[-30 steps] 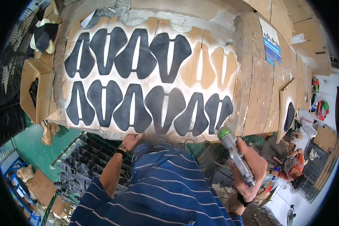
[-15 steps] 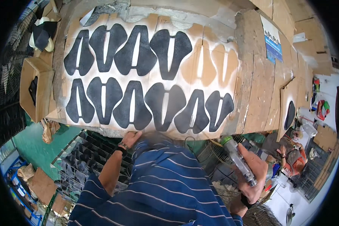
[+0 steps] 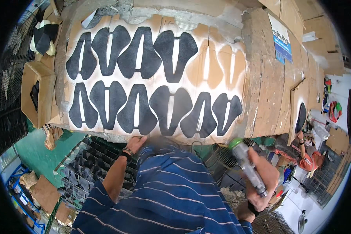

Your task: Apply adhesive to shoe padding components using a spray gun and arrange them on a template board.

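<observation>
The tool [image 3: 249,165] is clasped in the right hand [image 3: 264,173], its underside and most of the fingers hidden. Well left of that grip, the left hand [image 3: 135,145] is laid at the table's [image 3: 115,137] near edge; whether anything is gripped there cannot be told. Beyond the tool, black pieces [image 3: 146,117] are spread, one greyed and blurred.

Bright, fairly even light on the cardboard [image 3: 267,101]. Far-left mesh [image 3: 7,78] dim, detail lost. Grey haze softens black pieces [image 3: 182,107], lower row centre. Dark blur just above striped shirt [image 3: 171,187]. Small glints on metal tool [image 3: 249,165]. Fisheye bends edges; corners black.
</observation>
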A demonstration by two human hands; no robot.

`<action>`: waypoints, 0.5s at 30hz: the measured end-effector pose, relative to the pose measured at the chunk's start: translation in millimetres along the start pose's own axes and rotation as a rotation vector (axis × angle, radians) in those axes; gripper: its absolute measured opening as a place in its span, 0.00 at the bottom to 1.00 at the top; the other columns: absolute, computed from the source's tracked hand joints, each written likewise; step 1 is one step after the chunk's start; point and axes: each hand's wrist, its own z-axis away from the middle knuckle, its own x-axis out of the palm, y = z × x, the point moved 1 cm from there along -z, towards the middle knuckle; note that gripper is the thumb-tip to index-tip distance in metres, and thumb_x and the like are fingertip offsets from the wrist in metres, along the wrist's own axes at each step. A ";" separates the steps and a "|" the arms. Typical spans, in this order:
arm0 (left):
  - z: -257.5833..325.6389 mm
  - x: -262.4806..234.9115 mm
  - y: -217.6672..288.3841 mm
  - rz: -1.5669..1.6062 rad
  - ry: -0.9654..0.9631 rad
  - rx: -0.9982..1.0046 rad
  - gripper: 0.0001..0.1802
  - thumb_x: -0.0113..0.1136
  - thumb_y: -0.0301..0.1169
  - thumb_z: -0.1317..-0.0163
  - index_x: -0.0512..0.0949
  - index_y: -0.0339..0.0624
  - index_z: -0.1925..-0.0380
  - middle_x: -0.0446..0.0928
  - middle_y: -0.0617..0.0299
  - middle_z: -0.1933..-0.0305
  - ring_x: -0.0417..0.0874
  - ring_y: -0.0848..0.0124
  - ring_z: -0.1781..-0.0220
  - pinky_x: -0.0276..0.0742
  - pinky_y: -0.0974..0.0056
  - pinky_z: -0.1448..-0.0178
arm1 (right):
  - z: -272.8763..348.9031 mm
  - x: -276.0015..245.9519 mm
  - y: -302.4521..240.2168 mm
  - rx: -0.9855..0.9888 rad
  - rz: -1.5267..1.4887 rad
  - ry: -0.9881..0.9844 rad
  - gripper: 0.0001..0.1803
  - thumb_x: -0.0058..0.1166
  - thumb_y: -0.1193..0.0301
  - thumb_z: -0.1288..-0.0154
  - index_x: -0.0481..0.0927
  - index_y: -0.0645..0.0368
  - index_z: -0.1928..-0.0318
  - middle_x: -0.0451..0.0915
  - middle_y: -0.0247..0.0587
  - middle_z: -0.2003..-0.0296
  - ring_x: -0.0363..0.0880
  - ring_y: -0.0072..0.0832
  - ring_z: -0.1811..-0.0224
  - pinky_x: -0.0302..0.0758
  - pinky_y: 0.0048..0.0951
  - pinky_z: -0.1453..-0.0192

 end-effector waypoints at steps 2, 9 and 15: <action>0.1 -1.9 4.0 -0.014 -0.024 -0.031 0.42 0.42 0.66 0.29 0.83 0.33 0.52 0.84 0.37 0.56 0.83 0.42 0.48 0.74 0.49 0.43 | -0.2 -1.6 1.9 -0.022 -0.069 -0.065 0.29 0.65 0.73 0.53 0.84 0.68 0.46 0.82 0.48 0.72 0.82 0.40 0.72 0.75 0.33 0.63; -0.3 -1.6 2.2 -0.018 -0.030 -0.055 0.44 0.41 0.67 0.29 0.84 0.33 0.55 0.84 0.36 0.57 0.83 0.41 0.48 0.73 0.48 0.42 | 6.6 -6.9 13.2 0.015 -0.082 -0.161 0.34 0.67 0.71 0.58 0.83 0.70 0.45 0.81 0.50 0.71 0.81 0.42 0.72 0.74 0.33 0.64; -3.9 -0.1 -4.1 -0.036 -0.045 -0.067 0.44 0.42 0.68 0.30 0.83 0.34 0.51 0.84 0.38 0.51 0.82 0.43 0.43 0.73 0.49 0.40 | 2.5 -7.1 7.0 0.056 -0.011 -0.128 0.34 0.61 0.74 0.57 0.83 0.70 0.44 0.82 0.53 0.69 0.82 0.44 0.71 0.75 0.34 0.64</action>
